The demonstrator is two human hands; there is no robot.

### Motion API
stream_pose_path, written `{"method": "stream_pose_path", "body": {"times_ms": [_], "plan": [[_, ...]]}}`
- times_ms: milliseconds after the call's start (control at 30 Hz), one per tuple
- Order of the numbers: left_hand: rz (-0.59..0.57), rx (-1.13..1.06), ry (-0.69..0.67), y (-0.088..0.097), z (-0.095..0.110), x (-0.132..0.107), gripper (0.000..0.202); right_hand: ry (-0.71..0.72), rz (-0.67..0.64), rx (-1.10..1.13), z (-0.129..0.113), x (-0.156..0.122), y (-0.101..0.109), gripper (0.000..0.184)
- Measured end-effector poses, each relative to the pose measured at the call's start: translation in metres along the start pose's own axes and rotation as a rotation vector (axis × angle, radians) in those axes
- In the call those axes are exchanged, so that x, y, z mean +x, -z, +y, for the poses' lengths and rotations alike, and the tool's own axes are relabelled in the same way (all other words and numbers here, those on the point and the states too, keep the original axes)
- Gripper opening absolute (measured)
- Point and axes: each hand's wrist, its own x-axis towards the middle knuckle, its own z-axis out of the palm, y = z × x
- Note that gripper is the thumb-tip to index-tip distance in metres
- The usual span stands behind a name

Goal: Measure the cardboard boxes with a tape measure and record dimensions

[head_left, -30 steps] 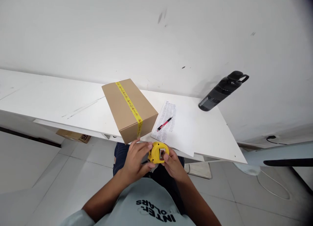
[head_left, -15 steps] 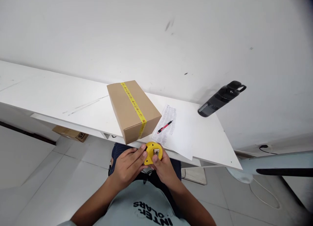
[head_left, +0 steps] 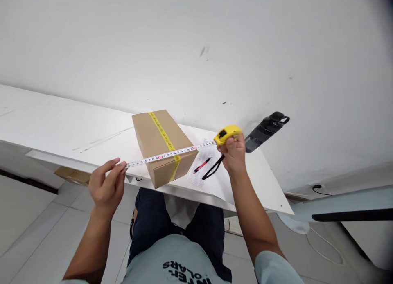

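Note:
My right hand (head_left: 235, 155) grips a yellow tape measure (head_left: 229, 133), its black wrist strap (head_left: 214, 168) dangling below. The white blade (head_left: 172, 154) is drawn out leftward, with black and red numbers showing. Between thumb and fingers, my left hand (head_left: 107, 183) pinches the blade's free end. The blade stretches across in front of the camera over a closed brown cardboard box (head_left: 144, 140) with yellow printed tape; whether it touches the box I cannot tell.
On the white table (head_left: 92, 132), a red and black pen (head_left: 202, 165) lies on a written paper sheet (head_left: 211, 185). A dark bottle (head_left: 264, 132) stands near the wall. Below the table at left is another cardboard box (head_left: 72, 175). A pale blue chair-like piece (head_left: 353, 202) is at right.
Both hands were together at the table's front edge around the tape measure. They have moved apart and the blade is pulled out; the tape case has gone right and up.

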Motion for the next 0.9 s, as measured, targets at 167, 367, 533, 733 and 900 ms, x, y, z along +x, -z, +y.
{"method": "stream_pose_path", "body": {"times_ms": [167,367,533,733,900], "plan": [[-0.147,-0.087,-0.075,-0.004,0.006,0.004,0.054,-0.145,-0.048,-0.074,0.038,0.003,-0.013,0.061],[-0.329,-0.226,-0.110,-0.011,0.029,0.024,0.049,-0.167,-0.092,-0.064,0.047,-0.013,-0.032,0.073],[-0.343,-0.311,-0.061,-0.029,0.043,0.024,0.052,-0.144,-0.087,-0.066,0.048,-0.013,-0.030,0.066],[-0.331,-0.284,-0.060,-0.028,0.040,0.026,0.051,-0.149,-0.112,-0.045,0.049,-0.012,-0.027,0.065],[-0.356,-0.251,-0.068,-0.025,0.038,0.029,0.048,-0.156,-0.119,-0.086,0.050,-0.014,-0.027,0.062]]}}
